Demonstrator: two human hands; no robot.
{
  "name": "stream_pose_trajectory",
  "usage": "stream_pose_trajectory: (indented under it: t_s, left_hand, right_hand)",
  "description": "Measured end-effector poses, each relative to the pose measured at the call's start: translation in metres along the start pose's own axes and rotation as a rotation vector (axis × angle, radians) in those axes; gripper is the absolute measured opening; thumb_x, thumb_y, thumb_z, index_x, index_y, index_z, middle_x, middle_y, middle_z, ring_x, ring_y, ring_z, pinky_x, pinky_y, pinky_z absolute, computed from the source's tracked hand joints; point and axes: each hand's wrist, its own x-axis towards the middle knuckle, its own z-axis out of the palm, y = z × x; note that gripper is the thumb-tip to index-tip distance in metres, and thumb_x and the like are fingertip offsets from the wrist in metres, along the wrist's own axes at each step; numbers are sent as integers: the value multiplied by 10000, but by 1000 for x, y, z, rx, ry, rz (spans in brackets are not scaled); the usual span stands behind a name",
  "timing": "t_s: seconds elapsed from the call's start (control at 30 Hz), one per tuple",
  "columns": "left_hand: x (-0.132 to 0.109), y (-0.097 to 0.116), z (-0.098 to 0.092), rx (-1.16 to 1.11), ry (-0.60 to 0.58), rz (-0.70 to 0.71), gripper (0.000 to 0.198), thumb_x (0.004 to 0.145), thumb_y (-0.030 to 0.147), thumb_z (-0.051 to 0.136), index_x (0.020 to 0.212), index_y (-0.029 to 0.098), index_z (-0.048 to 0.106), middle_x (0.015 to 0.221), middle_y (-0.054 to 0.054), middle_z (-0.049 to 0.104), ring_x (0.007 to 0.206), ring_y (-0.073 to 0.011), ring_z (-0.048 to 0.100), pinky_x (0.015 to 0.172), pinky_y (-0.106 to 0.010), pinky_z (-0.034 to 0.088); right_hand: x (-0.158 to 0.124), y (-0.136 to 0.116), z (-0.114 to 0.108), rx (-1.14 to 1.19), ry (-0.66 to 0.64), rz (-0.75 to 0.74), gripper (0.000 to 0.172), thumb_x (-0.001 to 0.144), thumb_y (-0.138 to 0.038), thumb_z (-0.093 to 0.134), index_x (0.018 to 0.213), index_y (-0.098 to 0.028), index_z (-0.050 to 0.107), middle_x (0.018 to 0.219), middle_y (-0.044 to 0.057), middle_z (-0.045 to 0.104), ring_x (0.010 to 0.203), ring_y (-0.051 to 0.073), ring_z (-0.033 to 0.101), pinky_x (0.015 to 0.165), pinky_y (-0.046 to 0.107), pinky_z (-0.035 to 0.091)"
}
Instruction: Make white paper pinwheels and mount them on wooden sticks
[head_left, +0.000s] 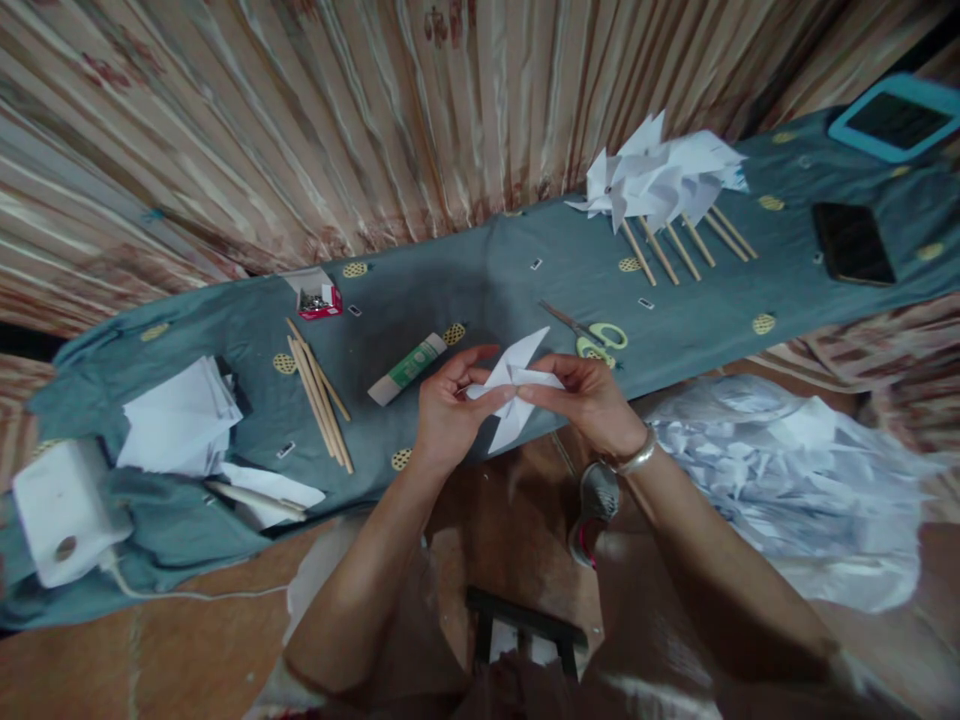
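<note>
A white paper pinwheel (517, 368) with pointed blades is held between my two hands, above the near edge of the cloth-covered table. My left hand (450, 405) pinches its left side, thumb pressed near the centre. From the right, my right hand (596, 400) grips it the same way, with its thumb also close to the middle. Beyond my right hand lie scissors (600, 338) with light green handles. A glue stick (407, 368) with a green label rests to the left of my left hand.
Wooden sticks (319, 400), a small box of metal pins (319, 298) and stacked paper (180, 418) lie left. Finished pinwheels on sticks (660, 180), a phone (853, 243) and a blue-framed tablet (896, 118) are right. A plastic bag of paper pieces (795, 480) sits below. A white device (67, 510) trails a cable.
</note>
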Motion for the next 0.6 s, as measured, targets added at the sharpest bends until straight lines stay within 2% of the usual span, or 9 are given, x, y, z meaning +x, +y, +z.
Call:
stream_pose_trajectory:
  t_s: [0.6]
  left_hand:
    - [1, -2, -3, 9, -24, -23, 503, 557, 286, 840, 1012, 148, 674, 684, 10, 702, 609, -132, 628, 609, -235, 506]
  right_hand:
    - [2, -1, -1, -141, 9, -37, 262, 649, -395, 817, 721, -183, 680, 694, -8, 670, 618, 113, 568, 603, 253, 473]
